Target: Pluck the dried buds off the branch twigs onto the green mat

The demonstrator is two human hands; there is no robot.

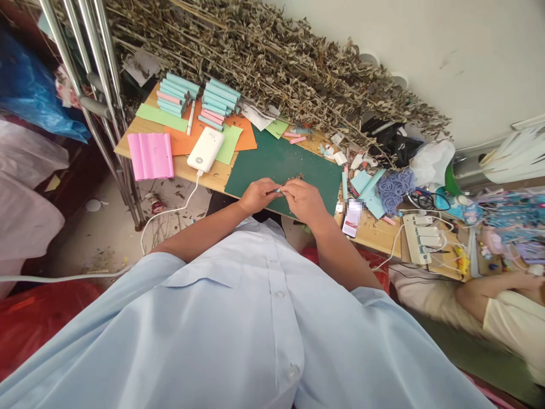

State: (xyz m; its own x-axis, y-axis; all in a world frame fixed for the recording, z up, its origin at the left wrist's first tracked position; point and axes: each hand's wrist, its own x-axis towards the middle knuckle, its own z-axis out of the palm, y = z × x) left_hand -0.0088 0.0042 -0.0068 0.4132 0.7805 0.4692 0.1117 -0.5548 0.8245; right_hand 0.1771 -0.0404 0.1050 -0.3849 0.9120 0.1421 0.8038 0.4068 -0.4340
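Observation:
Both my hands meet over the front edge of a dark green mat (264,153). Between the fingertips of my left hand (259,195) and my right hand (303,199) is a small light-blue paper roll (278,192), mostly hidden by the fingers. Both hands are closed in a pinch on it. Dry brown leaf crumbs (298,177) lie on the mat just behind my right hand. Farther back are stacks of finished-looking blue and pink paper rolls (220,96), with brown filling at some ends.
A white power bank (206,149) with a cable sits left on orange and green paper, near a pink sheet (151,156). To the right lie a phone (352,218), purple yarn (395,190) and a power strip (419,238). Dried stalks (272,62) line the back; another person (502,301) sits right.

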